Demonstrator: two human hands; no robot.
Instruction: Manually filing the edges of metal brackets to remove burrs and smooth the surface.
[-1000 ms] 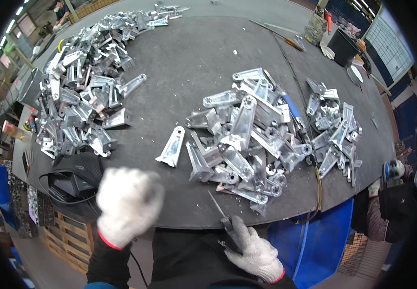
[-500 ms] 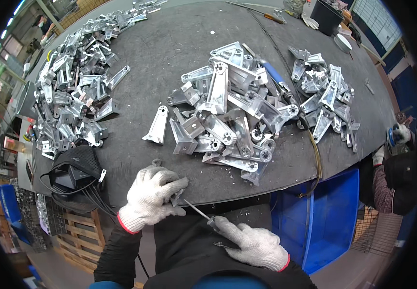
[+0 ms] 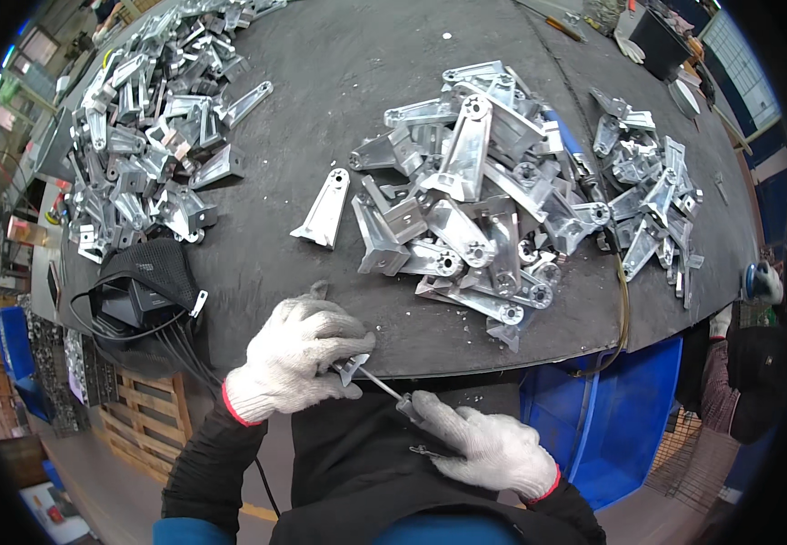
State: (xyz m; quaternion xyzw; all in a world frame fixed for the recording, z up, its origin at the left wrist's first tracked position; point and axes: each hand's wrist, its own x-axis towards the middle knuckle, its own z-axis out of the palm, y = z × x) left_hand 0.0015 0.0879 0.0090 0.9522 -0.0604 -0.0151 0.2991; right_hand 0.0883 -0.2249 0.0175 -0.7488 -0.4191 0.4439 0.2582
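White knit gloves with red cuffs cover both of my hands. At the table's front edge, my left hand (image 3: 298, 354) is closed around a small silver metal bracket (image 3: 350, 369), most of which its fingers hide. My right hand (image 3: 493, 450) grips a hand tool with a thin metal shaft (image 3: 380, 383); its tip meets the bracket, and the glove covers most of the handle. The exact kind of tool does not show. Beyond my hands lies a heap of silver brackets (image 3: 457, 227), with a single bracket (image 3: 323, 209) apart on its left.
More brackets pile up at the left (image 3: 153, 136) and right (image 3: 652, 186). A blue air tool (image 3: 566, 136) with a yellowish hose (image 3: 625, 309) lies between heaps. Left stands a black mesh bag (image 3: 144, 282) with cables; below right, blue bins (image 3: 625, 427). A co-worker's gloved hand (image 3: 762, 283) is far right.
The view has shifted, so the heaps sit farther right and higher in the picture. Both hands keep their grips, and slightly more of the bracket shows at my left fingers.
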